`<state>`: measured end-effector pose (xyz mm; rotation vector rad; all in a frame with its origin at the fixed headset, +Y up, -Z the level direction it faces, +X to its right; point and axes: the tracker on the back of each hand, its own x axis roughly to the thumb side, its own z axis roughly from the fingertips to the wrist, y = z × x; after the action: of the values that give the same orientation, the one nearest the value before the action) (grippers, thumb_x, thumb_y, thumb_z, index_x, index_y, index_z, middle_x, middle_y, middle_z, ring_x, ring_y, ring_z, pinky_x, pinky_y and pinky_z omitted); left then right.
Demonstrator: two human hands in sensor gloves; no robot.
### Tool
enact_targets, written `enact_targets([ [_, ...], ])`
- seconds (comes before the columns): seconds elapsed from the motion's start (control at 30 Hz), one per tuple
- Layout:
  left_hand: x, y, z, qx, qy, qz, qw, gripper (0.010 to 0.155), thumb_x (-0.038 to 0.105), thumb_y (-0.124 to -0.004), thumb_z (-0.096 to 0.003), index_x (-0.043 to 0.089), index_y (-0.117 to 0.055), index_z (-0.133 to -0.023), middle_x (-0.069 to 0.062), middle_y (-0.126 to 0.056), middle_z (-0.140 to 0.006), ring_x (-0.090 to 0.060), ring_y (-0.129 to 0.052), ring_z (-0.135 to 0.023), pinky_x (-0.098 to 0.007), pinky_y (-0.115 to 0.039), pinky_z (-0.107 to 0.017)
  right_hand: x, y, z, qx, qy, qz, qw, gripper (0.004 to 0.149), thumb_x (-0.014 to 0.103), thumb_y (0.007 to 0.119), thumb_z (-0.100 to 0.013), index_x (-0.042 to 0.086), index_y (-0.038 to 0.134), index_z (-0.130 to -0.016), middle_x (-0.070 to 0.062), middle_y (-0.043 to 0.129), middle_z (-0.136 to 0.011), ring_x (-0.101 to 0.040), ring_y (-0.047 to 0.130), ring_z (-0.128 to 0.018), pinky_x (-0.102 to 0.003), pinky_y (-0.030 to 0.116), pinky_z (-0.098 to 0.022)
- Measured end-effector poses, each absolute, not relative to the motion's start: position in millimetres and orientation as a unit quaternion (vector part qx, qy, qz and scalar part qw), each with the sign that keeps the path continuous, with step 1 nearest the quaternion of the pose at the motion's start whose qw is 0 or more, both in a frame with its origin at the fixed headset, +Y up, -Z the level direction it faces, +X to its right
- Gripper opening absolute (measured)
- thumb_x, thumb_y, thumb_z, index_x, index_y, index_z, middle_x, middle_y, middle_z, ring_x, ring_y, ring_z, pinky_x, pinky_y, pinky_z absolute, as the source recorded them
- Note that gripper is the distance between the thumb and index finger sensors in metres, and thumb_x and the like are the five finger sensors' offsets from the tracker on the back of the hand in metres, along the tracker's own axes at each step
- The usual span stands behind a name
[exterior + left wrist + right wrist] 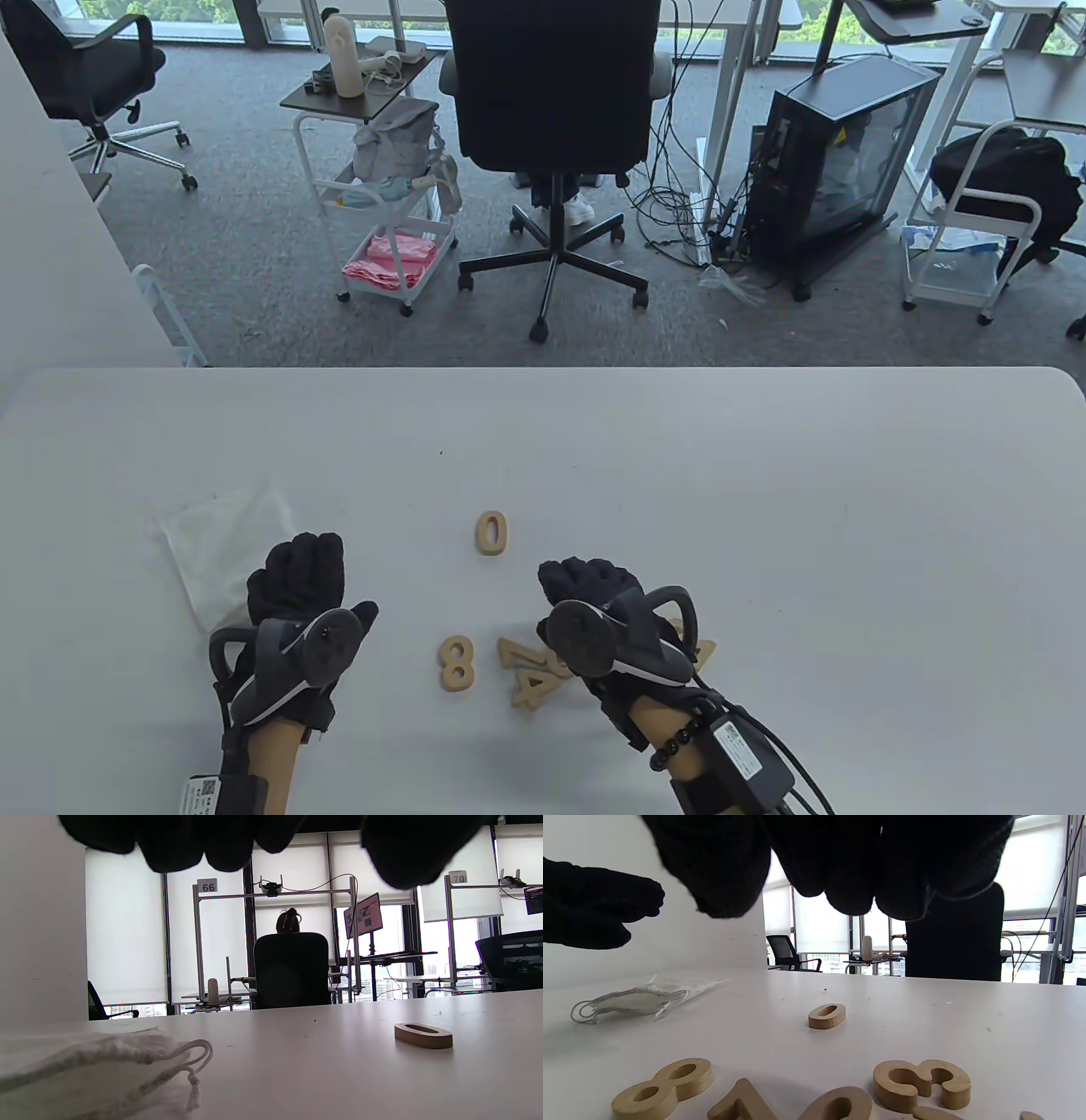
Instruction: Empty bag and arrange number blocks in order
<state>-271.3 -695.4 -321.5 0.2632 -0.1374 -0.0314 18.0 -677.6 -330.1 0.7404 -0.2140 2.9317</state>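
A white drawstring bag [225, 543] lies flat on the table at the left; it also shows in the left wrist view [85, 1065] and the right wrist view [634, 1000]. Wooden block 0 [491, 533] lies alone mid-table, seen too in the left wrist view [423, 1035] and the right wrist view [827, 1016]. Block 8 [457, 663] and a pile with 7 [517, 652] and 4 [534, 686] lie nearer me. Block 3 [920, 1084] shows in the right wrist view. My left hand [301, 586] hovers beside the bag, holding nothing. My right hand [585, 586] hovers over the pile, fingers curled, empty.
The white table [764, 475] ends at a far edge; beyond it stand an office chair [551, 102], a cart [390, 204] and a computer case [836, 161]. A white wall panel [59, 255] rises at the table's left.
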Motion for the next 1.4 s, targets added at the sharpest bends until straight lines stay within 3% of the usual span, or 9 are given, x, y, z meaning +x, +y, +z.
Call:
enact_targets([
  [0.23, -276.7, -695.0, -321.3, 0.150, -0.071, 0.007, 0.986, 0.087, 0.054, -0.075, -0.0484, 0.003, -0.047, -0.113, -0.031, -0.053, -0.112, -0.060, -0.067, -0.100, -0.073, -0.059, -0.069, -27.9, -705.3, -343.3, 0.261, -0.009, 0.965, -0.032, 0.062, 0.034, 0.091, -0.045, 0.009, 0.073, -0.099, -0.019, 0.082, -0.096, -0.047, 0.086, -0.085, -0.061, 0.075, -0.064],
  [0.6, -278.6, -696.1, -321.7, 0.155, -0.070, 0.018, 0.985, 0.086, 0.054, -0.075, -0.0485, 0.003, -0.048, -0.112, -0.031, -0.054, -0.112, -0.059, -0.068, -0.100, -0.073, -0.059, -0.069, -57.6, -741.5, -356.7, 0.267, 0.066, 0.948, -0.161, 0.053, 0.031, 0.093, -0.045, 0.012, 0.081, -0.093, -0.018, 0.084, -0.095, -0.047, 0.085, -0.086, -0.062, 0.073, -0.066],
  [1.07, -280.8, -696.7, -321.9, 0.148, -0.062, 0.023, 0.987, 0.086, 0.054, -0.075, -0.0485, 0.003, -0.049, -0.112, -0.031, -0.055, -0.111, -0.059, -0.069, -0.099, -0.073, -0.060, -0.068, -58.0, -755.8, -358.6, 0.260, 0.090, 0.943, -0.185, 0.050, 0.032, 0.092, -0.045, 0.011, 0.083, -0.090, -0.018, 0.085, -0.094, -0.047, 0.086, -0.085, -0.062, 0.073, -0.065],
  [1.4, -282.8, -694.0, -319.5, 0.154, -0.063, 0.036, 0.985, 0.085, 0.054, -0.075, -0.0487, 0.002, -0.050, -0.112, -0.031, -0.055, -0.111, -0.059, -0.069, -0.099, -0.073, -0.060, -0.068, -57.6, -752.5, -356.5, 0.257, 0.068, 0.948, -0.176, 0.044, 0.030, 0.090, -0.046, 0.011, 0.085, -0.085, -0.016, 0.088, -0.091, -0.045, 0.088, -0.083, -0.061, 0.074, -0.065],
])
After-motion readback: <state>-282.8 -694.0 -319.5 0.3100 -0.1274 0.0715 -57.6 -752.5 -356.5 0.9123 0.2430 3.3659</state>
